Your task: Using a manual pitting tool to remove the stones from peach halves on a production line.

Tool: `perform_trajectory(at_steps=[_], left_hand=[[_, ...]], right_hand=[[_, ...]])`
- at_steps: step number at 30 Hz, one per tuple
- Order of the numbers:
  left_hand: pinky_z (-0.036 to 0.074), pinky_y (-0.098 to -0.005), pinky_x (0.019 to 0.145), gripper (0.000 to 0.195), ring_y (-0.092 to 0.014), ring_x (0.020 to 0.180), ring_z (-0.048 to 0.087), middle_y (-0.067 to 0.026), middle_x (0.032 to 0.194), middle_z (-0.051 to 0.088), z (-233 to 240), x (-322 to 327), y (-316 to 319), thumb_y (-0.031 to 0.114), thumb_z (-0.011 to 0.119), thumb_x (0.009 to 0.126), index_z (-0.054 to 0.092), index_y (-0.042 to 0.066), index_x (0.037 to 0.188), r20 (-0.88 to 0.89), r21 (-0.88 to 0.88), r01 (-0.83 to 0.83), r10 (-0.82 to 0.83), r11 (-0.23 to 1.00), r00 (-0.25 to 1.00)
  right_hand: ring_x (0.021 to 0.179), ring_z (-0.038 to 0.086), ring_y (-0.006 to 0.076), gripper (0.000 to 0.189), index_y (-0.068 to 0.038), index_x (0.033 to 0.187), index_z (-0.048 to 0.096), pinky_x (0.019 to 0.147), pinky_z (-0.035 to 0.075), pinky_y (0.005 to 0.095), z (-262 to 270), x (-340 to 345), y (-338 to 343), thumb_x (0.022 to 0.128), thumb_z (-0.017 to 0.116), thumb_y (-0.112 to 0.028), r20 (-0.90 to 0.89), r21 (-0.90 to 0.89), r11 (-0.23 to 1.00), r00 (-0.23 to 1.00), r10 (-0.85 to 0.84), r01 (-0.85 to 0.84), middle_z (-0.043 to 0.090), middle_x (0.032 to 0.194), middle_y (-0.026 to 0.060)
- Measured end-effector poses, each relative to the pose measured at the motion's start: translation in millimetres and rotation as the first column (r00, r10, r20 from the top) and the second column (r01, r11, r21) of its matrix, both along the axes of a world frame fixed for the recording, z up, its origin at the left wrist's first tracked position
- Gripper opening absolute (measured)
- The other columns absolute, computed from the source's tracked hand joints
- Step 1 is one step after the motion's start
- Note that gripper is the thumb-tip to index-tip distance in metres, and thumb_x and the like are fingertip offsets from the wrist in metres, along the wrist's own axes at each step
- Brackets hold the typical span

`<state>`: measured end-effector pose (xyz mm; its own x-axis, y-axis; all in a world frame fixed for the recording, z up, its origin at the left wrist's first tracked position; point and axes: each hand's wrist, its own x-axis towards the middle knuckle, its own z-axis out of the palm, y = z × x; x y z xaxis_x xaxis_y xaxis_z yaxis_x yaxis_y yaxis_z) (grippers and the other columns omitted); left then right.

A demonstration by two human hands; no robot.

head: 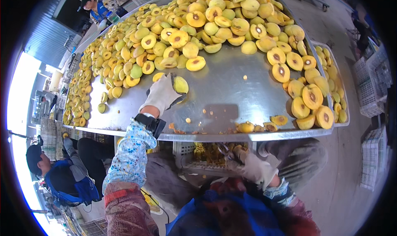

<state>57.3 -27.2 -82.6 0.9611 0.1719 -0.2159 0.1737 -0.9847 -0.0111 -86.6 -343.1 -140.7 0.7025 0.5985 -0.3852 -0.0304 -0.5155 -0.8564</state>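
My left hand (162, 93), in a whitish work glove with dark fingertips, reaches over the metal table (223, 81) and grips a yellow-green fruit piece (180, 84). Another yellow piece (157, 77) lies just beyond its knuckles. Below the table's front edge, my right hand (249, 166), gloved too, is closed around a metal hand tool (227, 150), blurred, its exact kind not clear. A pale plastic crate (186, 154) holding fruit scraps stands beneath that tool. Halved yellow stone fruits (179, 39), many showing brown pits or hollows, are heaped across the table's far side.
More halves (312, 96) line the right edge, and scraps (246, 127) lie along the front rim. A fruit-filled tray (345, 121) adjoins the table's right side. One person (66, 177) sits at left, another (100, 11) at the far left corner. Crates (372, 158) stand at right.
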Motion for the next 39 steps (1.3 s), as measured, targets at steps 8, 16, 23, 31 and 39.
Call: perform_trajectory(at_steps=[8,16,23,31,39], left_hand=[[0.059,-0.0427,0.089,0.064,-0.033,0.11,0.064,-0.0233,0.134,0.055,23.4,-120.5,-13.0,0.027,0.062,0.094,0.038,-0.005,0.144,-0.143,-0.905,-0.09,0.098,-0.417,0.985],[0.049,-0.0366,0.104,0.055,-0.025,0.124,0.057,-0.0162,0.142,0.051,12.7,-203.3,-51.4,0.022,0.055,0.1,0.038,0.0,0.147,0.165,-0.982,0.152,0.114,0.112,0.98],[0.048,-0.0372,0.103,0.05,-0.024,0.123,0.055,-0.0154,0.136,0.053,-10.2,-216.6,-82.9,0.001,0.058,0.096,0.04,-0.001,0.143,0.386,-0.915,0.35,0.185,0.2,0.904],[0.049,-0.0329,0.094,0.039,-0.02,0.103,0.061,-0.009,0.114,0.062,-30.1,-202.9,-75.3,0.002,0.065,0.09,0.052,0.0,0.127,0.681,-0.624,0.519,0.082,0.585,0.727],[0.048,-0.032,0.091,0.032,-0.017,0.102,0.059,-0.0086,0.111,0.062,-30.3,-206.2,-82.5,0.005,0.062,0.094,0.053,-0.001,0.125,0.614,-0.74,0.48,0.181,0.471,0.768]], right_hand=[[0.052,0.043,0.0055,0.03,-0.002,0.111,0.059,0.047,0.036,0.0243,60.6,10.1,21.7,0.1,0.055,-0.029,-0.258,0.309,0.91,0.945,-0.201,0.278,0.045,0.065,-0.003],[0.082,0.066,0.0452,0.045,0.006,0.121,0.051,0.076,0.049,0.0516,58.6,-7.1,58.7,0.098,0.056,-0.033,0.373,0.185,0.982,0.923,-0.091,0.022,0.066,0.083,0.0256],[0.087,0.064,0.047,0.043,0.005,0.116,0.051,0.077,0.05,0.0518,58.7,-18.4,63.0,0.097,0.057,-0.034,0.394,-0.056,0.987,0.905,0.162,-0.152,0.066,0.09,0.0297],[0.099,0.061,0.0482,0.046,0.006,0.119,0.052,0.082,0.049,0.0469,65.1,-27.9,58.8,0.099,0.057,-0.035,0.195,0.013,1.0,0.981,0.002,-0.005,0.063,0.103,0.0319],[0.094,0.062,0.0475,0.041,0.005,0.114,0.053,0.08,0.049,0.049,51.7,-24.4,61.9,0.1,0.052,-0.034,0.321,-0.002,0.998,0.945,0.063,-0.065,0.064,0.093,0.0317]])
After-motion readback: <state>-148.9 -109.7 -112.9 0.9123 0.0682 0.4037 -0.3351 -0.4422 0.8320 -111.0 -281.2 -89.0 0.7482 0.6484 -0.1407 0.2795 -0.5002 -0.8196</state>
